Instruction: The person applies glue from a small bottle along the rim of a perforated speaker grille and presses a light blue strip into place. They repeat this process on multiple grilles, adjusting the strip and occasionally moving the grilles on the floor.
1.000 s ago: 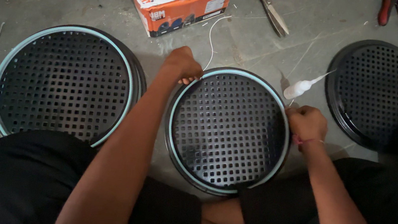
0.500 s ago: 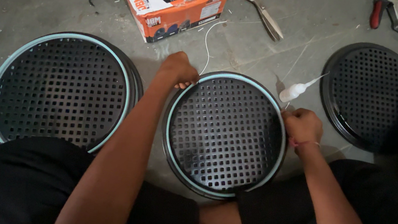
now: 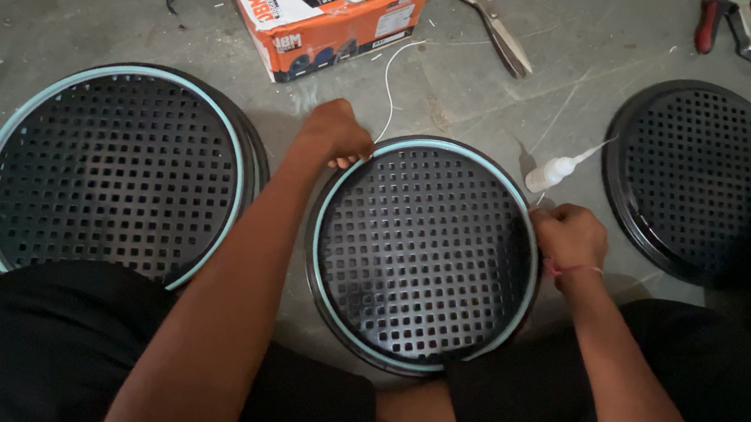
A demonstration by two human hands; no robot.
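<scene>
Both hands (image 3: 335, 133) on grille rim (image 3: 414, 364)

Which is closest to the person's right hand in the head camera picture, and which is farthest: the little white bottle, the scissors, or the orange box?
From the right hand:
1. White bottle, just above it on the floor.
2. Scissors, farther up, slightly left.
3. Orange box, farthest, at the upper left.

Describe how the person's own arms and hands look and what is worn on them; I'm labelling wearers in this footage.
Both forearms are bare, with no sleeves in view and no gloves. The right hand has a thin pinkish-red thread band around its wrist. The left hand shows no band, watch or ring that I can make out. Black clothing covers the lap below the arms.
</scene>
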